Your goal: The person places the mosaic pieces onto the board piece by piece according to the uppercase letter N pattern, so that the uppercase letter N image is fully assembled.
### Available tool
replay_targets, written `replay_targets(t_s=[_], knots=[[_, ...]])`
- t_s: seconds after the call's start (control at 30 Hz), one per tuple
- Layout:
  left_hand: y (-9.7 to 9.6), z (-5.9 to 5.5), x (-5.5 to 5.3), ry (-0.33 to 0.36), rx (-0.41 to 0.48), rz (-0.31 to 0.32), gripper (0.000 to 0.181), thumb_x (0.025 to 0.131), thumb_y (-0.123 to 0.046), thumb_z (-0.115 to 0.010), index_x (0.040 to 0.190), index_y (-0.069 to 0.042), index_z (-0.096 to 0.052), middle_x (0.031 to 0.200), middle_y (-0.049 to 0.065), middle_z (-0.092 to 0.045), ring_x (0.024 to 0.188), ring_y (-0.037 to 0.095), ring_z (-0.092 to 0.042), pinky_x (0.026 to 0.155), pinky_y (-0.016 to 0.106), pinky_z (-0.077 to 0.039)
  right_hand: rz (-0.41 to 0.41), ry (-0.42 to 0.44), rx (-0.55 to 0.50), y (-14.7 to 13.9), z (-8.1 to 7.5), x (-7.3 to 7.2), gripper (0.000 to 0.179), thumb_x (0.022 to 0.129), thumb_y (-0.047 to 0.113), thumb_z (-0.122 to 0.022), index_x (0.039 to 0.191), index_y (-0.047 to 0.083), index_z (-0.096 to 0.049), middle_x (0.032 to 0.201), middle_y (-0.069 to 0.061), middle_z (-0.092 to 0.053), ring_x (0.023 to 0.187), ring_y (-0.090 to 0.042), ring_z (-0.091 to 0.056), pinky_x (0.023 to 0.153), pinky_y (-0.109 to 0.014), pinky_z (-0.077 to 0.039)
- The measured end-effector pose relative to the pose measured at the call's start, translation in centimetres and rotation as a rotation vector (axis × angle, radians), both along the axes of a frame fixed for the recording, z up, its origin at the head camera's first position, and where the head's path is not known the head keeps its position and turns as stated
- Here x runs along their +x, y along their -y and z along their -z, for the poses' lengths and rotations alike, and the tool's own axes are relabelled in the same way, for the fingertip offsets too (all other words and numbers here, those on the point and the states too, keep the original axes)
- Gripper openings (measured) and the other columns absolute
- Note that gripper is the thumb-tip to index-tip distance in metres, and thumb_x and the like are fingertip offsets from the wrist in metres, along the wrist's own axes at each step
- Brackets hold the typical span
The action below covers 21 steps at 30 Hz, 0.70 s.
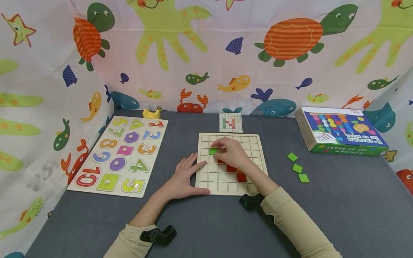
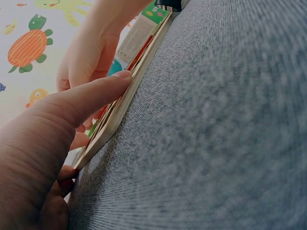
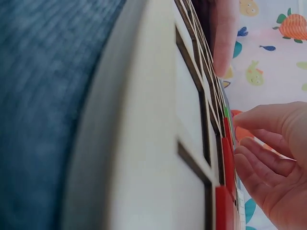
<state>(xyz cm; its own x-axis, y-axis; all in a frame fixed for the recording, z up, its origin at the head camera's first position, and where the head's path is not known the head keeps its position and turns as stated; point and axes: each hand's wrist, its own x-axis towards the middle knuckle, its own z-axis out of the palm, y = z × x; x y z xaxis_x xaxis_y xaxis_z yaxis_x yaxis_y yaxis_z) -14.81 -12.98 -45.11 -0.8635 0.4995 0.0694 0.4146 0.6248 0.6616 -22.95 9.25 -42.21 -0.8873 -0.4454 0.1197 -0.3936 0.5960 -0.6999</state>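
A square wooden grid board (image 1: 206, 177) lies on the table with red tiles (image 1: 241, 177) stepping diagonally across its cells. My right hand (image 1: 230, 152) reaches over the board, thumb and index finger at opposite sides of a green tile (image 1: 213, 151) near the left edge. In the right wrist view that hand's fingers (image 3: 259, 163) are bent close over the tiles. My left hand (image 1: 184, 179) spreads along the board's left side. Its thumb (image 2: 105, 93) rests at the front edge in the left wrist view, and its other fingers reach the left edge.
Behind the board stands a small pattern card (image 1: 230, 122) with coloured squares. Several loose green tiles (image 1: 297, 168) lie to the right, before a blue and green box (image 1: 342, 130). A number and shape puzzle (image 1: 120, 170) sits at the left, with a yellow piece (image 1: 151, 114) behind it.
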Motion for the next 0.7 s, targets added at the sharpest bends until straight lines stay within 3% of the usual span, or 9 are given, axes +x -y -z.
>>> replay_targets(t_s=[0.3,0.7], knots=[[0.0,-0.2,0.1,0.015,0.003,-0.005,0.094,0.075,-0.054,-0.079,0.151,-0.013,-0.040,0.162,0.014,-0.013,0.149,0.028,-0.004,0.115,0.055,-0.002,0.085,0.067,-0.067,-2.9,-0.2,0.7,0.022,0.090,0.014,-0.070,0.112,0.010,-0.071,0.109,-0.002,-0.068,0.099,-0.021,-0.063,0.090,-0.038,-0.053],[-0.2,0.2,0.0,0.017,-0.006,-0.020,0.097,0.073,-0.056,-0.079,0.151,-0.016,-0.039,0.162,0.010,-0.012,0.149,0.025,-0.003,0.116,0.051,-0.001,0.222,-0.005,0.066,-12.2,-0.5,1.1,0.024,0.091,0.016,-0.070,0.113,0.007,-0.070,0.106,-0.012,-0.069,0.095,-0.028,-0.064,0.082,-0.046,-0.053]])
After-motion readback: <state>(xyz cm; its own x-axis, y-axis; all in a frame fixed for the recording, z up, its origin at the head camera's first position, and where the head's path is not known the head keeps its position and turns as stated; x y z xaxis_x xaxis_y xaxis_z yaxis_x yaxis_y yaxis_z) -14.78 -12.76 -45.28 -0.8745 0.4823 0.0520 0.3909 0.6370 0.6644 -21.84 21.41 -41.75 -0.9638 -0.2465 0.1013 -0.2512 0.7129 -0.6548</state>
